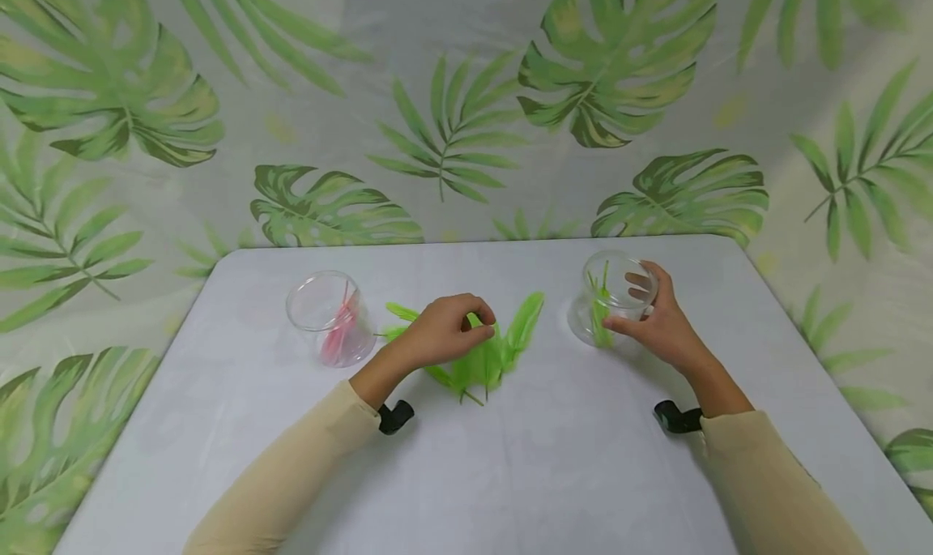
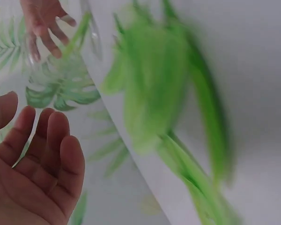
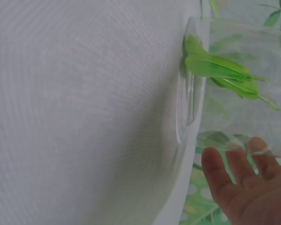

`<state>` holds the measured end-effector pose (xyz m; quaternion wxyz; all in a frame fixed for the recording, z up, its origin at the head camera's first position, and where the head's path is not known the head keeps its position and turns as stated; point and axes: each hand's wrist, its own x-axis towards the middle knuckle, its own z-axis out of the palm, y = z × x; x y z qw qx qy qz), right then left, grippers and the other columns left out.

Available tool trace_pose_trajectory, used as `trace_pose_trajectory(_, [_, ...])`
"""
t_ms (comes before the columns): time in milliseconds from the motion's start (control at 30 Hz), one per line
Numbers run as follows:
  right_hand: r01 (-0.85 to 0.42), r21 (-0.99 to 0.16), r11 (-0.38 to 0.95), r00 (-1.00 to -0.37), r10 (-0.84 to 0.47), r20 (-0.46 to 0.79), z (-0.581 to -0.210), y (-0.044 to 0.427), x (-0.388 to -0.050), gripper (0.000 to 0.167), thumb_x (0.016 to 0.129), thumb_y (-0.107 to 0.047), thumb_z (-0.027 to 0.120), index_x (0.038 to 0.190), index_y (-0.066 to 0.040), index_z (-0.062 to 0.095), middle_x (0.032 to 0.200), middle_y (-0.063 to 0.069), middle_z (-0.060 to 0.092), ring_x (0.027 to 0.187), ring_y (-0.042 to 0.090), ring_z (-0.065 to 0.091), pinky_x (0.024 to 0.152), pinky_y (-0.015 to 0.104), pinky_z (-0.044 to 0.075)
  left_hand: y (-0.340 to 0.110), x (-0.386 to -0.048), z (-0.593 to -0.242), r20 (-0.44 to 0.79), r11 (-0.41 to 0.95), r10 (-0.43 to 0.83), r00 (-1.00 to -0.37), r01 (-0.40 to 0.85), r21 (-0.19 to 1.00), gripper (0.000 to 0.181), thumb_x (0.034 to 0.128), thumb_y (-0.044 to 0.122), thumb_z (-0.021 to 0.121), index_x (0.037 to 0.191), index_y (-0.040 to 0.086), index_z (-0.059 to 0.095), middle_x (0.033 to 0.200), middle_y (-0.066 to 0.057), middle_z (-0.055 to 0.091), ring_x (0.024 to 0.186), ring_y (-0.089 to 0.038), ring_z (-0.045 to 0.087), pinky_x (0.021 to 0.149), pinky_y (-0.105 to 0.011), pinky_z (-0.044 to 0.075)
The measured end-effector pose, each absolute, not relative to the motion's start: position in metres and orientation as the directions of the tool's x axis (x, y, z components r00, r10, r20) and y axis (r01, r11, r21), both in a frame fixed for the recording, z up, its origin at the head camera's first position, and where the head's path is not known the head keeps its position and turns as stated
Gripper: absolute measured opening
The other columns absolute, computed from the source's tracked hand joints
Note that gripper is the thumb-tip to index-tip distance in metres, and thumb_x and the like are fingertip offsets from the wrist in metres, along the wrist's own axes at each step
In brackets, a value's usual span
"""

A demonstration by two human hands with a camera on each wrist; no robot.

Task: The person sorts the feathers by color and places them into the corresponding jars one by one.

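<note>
My left hand (image 1: 450, 328) hovers over a loose pile of green feathers (image 1: 484, 365), its fingers loosely bent. In the left wrist view nothing lies between the thumb and fingers of that hand (image 2: 37, 164), and the feathers (image 2: 154, 79) are on the table beyond it. At the right, a clear jar (image 1: 583, 316) stands upright with a couple of green feathers (image 3: 220, 70) inside. My right hand (image 1: 659, 320) holds this jar from its right side, thumb in front and fingers around the far side.
A second clear jar (image 1: 302, 316) with pink feathers (image 1: 341, 328) inside stands left of the pile. White cloth covers the table (image 1: 510, 474). A leaf-patterned cloth (image 1: 452, 134) hangs behind its back edge.
</note>
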<state>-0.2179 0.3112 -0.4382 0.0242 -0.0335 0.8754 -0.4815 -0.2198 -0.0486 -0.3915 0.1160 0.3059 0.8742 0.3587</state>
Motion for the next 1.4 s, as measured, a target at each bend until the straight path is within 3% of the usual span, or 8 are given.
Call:
trace_pose_trajectory(200, [-0.039, -0.833, 0.551, -0.995, -0.101, -0.02, -0.438, 0.311, -0.218, 0.116, 0.083, -0.028, 0.081, 0.156, -0.015, -0.009, 0.162, 0.023, 0.023, 0.146, 0.047, 0.028, 0.106, 0.065, 0.035, -0.074, -0.212, -0.405, 0.043, 0.601, 0.665, -0.745, 0.569, 0.562, 0.014, 0.0957, 0.015, 0.063, 0.104, 0.009, 0.072, 0.097, 0.001, 0.073, 0.08, -0.01, 0.062, 0.072, -0.023, 0.051])
trace_pose_trajectory(400, [-0.047, -0.834, 0.55, -0.995, -0.098, -0.009, -0.435, 0.313, -0.219, 0.116, 0.084, -0.024, 0.081, 0.156, -0.014, -0.009, 0.161, 0.023, 0.023, 0.147, 0.046, 0.027, 0.106, 0.065, 0.035, -0.085, -0.196, -0.416, 0.105, 0.553, 0.802, -0.588, 0.798, 0.239, 0.009, 0.0897, 0.011, 0.068, 0.095, 0.016, 0.073, 0.093, 0.006, 0.069, 0.083, -0.01, 0.066, 0.073, -0.026, 0.054])
trace_pose_trajectory(533, [-0.036, -0.837, 0.546, -0.996, -0.092, -0.017, -0.434, 0.313, -0.218, 0.116, 0.084, -0.024, 0.081, 0.156, -0.013, -0.009, 0.162, 0.023, 0.023, 0.147, 0.046, 0.026, 0.108, 0.067, 0.033, -0.085, -0.19, -0.423, 0.095, 0.497, 0.858, -0.505, 0.862, 0.097, 0.017, 0.0863, 0.008, 0.069, 0.097, 0.02, 0.073, 0.095, 0.005, 0.066, 0.083, -0.012, 0.065, 0.071, -0.027, 0.054])
trace_pose_trajectory(867, [-0.028, -0.835, 0.55, -0.996, -0.088, -0.025, -0.435, 0.312, -0.22, 0.116, 0.083, -0.026, 0.081, 0.156, -0.015, -0.009, 0.162, 0.023, 0.023, 0.147, 0.046, 0.026, 0.108, 0.066, 0.034, -0.074, -0.185, -0.435, 0.033, 0.446, 0.895, -0.445, 0.89, -0.1, 0.015, 0.0956, 0.018, 0.063, 0.096, 0.03, 0.074, 0.094, 0.007, 0.06, 0.079, -0.013, 0.057, 0.059, -0.025, 0.04])
trace_pose_trajectory(1133, [-0.03, -0.832, 0.554, -0.996, -0.084, -0.02, -0.437, 0.313, -0.218, 0.116, 0.083, -0.025, 0.081, 0.156, -0.015, -0.008, 0.161, 0.023, 0.024, 0.146, 0.047, 0.027, 0.107, 0.066, 0.034, -0.07, -0.183, -0.44, 0.089, 0.417, 0.909, -0.407, 0.887, -0.199, 0.015, 0.0952, 0.022, 0.064, 0.084, 0.028, 0.072, 0.086, 0.007, 0.059, 0.07, -0.012, 0.052, 0.055, -0.023, 0.028])
trace_pose_trajectory(1267, [-0.036, -0.831, 0.556, -0.996, -0.086, -0.014, -0.439, 0.313, -0.218, 0.116, 0.083, -0.024, 0.081, 0.156, -0.014, -0.008, 0.161, 0.024, 0.024, 0.146, 0.047, 0.028, 0.106, 0.065, 0.035, -0.07, -0.182, -0.438, 0.129, 0.405, 0.914, -0.385, 0.888, -0.219, 0.015, 0.0944, 0.022, 0.065, 0.082, 0.028, 0.071, 0.085, 0.008, 0.059, 0.068, -0.01, 0.051, 0.055, -0.021, 0.026])
trace_pose_trajectory(1400, [-0.04, -0.828, 0.559, -0.996, -0.087, -0.01, -0.439, 0.313, -0.218, 0.116, 0.083, -0.024, 0.081, 0.156, -0.014, -0.008, 0.161, 0.024, 0.024, 0.146, 0.047, 0.028, 0.106, 0.065, 0.035, -0.072, -0.183, -0.433, 0.18, 0.408, 0.91, -0.374, 0.885, -0.224, 0.016, 0.093, 0.017, 0.067, 0.082, 0.027, 0.07, 0.087, 0.008, 0.06, 0.07, -0.011, 0.053, 0.056, -0.022, 0.033])
